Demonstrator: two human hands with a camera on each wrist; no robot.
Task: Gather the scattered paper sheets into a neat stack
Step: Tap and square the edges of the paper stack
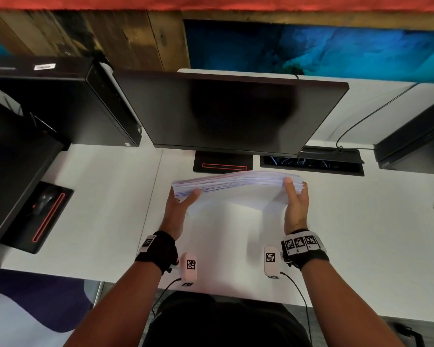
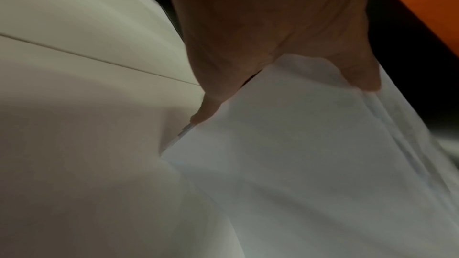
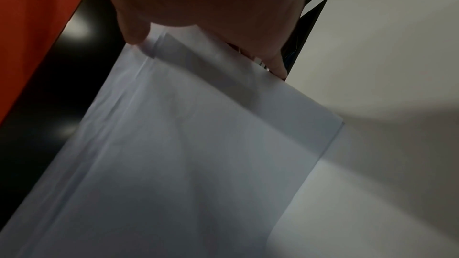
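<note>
The stack of paper sheets (image 1: 236, 182) stands on its long edge on the white table (image 1: 98, 196), just in front of the dark monitor (image 1: 226, 113). The left hand (image 1: 179, 204) pinches the stack's left end, thumb in front; the right hand (image 1: 296, 199) pinches its right end the same way.

We cannot see the fingers of either hand's grip behind the paper stack (image 1: 236, 182) — only thumbs show. Both wrist views are blurred, and the mouse (image 1: 45, 198) at the left sits half under a black monitor (image 1: 13, 156).
</note>
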